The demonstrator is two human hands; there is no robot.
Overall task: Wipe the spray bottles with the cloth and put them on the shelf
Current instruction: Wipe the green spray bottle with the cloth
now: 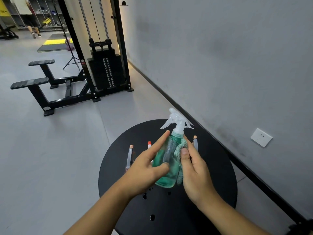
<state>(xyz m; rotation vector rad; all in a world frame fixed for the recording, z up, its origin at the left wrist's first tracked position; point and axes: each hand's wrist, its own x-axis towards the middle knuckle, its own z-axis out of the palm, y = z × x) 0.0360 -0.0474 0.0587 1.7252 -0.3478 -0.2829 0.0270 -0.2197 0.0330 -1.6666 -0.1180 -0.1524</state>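
Observation:
A green see-through spray bottle (166, 160) with a clear trigger head is held tilted above the round black table (211, 175). My left hand (145, 168) holds its left side, thumb on the front and index finger stretched along the glass. My right hand (194, 168) presses a green cloth (181, 150) against the bottle's right side, thumb on top of the cloth. Three slim spray bottles stand on the table behind: one with a copper cap (130, 156) at left, one with an orange cap (149, 144) partly hidden by my left hand, one grey (195, 143) at right.
A black cable weight machine (105, 70) with padded rests stands on the grey floor to the far left. The grey wall with a white socket (261, 137) runs along the right. A person walks at the far back left. No shelf close by is in view.

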